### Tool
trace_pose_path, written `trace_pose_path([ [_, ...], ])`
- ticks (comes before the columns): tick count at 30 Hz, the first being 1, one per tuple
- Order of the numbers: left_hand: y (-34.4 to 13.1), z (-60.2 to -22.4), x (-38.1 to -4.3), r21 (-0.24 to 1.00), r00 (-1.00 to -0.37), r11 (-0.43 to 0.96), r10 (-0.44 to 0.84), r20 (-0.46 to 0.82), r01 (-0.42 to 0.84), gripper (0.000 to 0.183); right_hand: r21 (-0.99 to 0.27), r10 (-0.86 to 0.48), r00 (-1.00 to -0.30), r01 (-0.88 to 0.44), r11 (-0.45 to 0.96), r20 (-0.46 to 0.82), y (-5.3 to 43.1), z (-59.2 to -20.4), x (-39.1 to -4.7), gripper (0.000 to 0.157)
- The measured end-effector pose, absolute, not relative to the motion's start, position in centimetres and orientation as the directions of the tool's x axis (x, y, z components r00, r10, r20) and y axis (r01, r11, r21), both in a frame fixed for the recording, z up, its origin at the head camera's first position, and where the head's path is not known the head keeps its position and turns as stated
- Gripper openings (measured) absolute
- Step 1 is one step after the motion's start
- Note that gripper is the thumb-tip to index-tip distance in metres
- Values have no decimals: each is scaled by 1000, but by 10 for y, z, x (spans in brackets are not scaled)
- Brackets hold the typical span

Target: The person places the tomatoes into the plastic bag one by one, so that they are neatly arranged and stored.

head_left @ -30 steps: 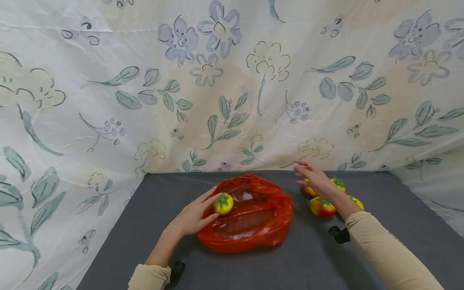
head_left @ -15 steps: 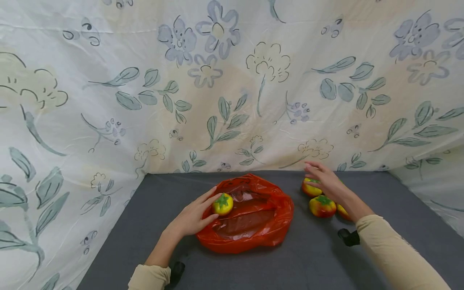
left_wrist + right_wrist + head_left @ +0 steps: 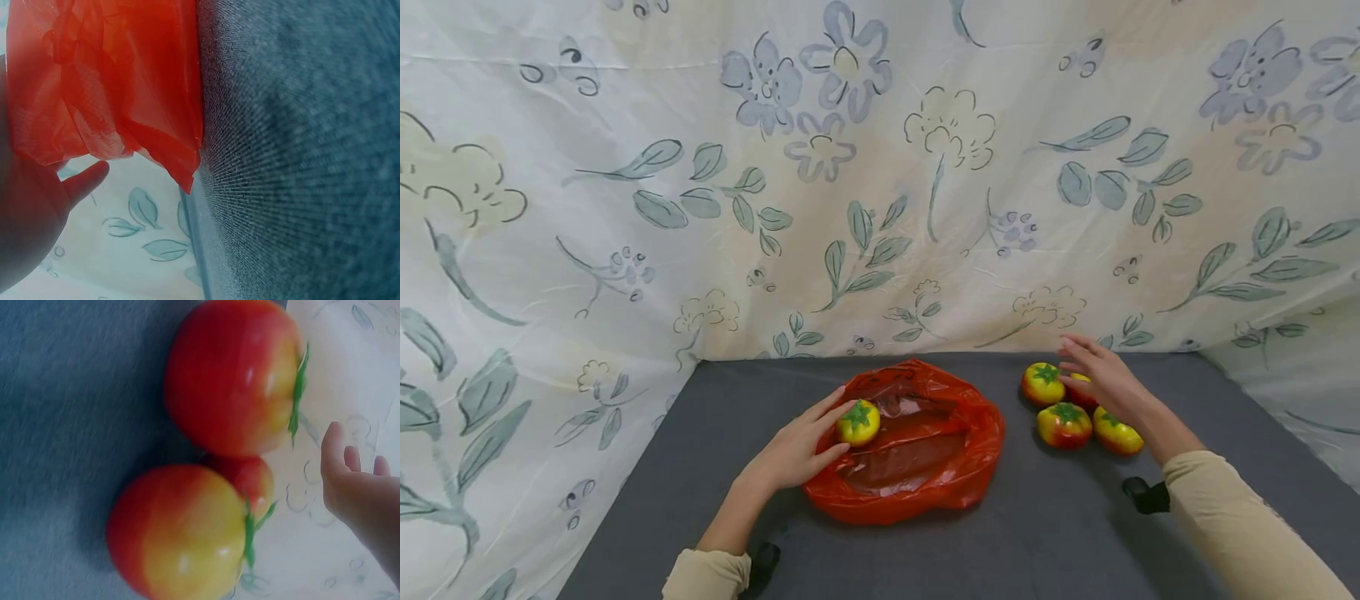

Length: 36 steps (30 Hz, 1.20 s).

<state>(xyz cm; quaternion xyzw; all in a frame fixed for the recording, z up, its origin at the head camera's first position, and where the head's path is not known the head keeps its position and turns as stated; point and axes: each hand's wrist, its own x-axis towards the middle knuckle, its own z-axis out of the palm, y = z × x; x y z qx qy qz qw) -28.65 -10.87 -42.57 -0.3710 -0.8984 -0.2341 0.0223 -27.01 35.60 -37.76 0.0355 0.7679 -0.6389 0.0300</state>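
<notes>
A red plastic bag point(image 3: 917, 500) stands open-mouthed in the middle of the table. Inside its left side sits a yellow-topped tomato point(image 3: 859, 423) with a green star-shaped calyx. My left hand point(image 3: 790, 446) lies at the bag's left rim, fingers extended beside that tomato; the left wrist view has the thumb point(image 3: 87, 181) under the red plastic point(image 3: 137, 75). To the right, several red-and-yellow tomatoes point(image 3: 1064, 425) stand grouped. My right hand point(image 3: 1108, 379) hovers over them with loose fingers and nothing in it. Up close, the right wrist view has two large tomatoes point(image 3: 231, 378) and part of another point(image 3: 247, 481).
The tabletop point(image 3: 1030, 533) is dark grey cloth. A pale floral curtain point(image 3: 955, 275) hangs along its back edge and sides. Black straps point(image 3: 1146, 494) sit under both wrists near the beige sleeves point(image 3: 1240, 508).
My right hand has moved to the right, away from the bag and across the tomato group, uncovering more of the tomatoes. My left hand, the bag and the tomato in it stay in place.
</notes>
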Motion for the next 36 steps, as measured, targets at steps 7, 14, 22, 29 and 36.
trace_pose_path([
  [7,-109,-426,-287,401,-722,615,657,216,679,64,-971,85,-988,141,195,-126,372,-381,-267,88],
  [14,-111,-428,-287,394,-708,601,667,230,695,64,-963,132,-981,165,215,-139,390,-388,-259,94],
  [22,-113,-428,-287,384,-686,581,685,245,717,64,-962,162,-979,158,223,-123,422,-412,-256,95],
  [29,-112,-427,-285,381,-682,578,689,245,722,63,-961,236,-966,162,224,-108,482,-471,-276,99],
  [36,-111,-427,-285,380,-678,573,688,259,726,64,-958,267,-958,168,234,-103,490,-475,-268,97],
])
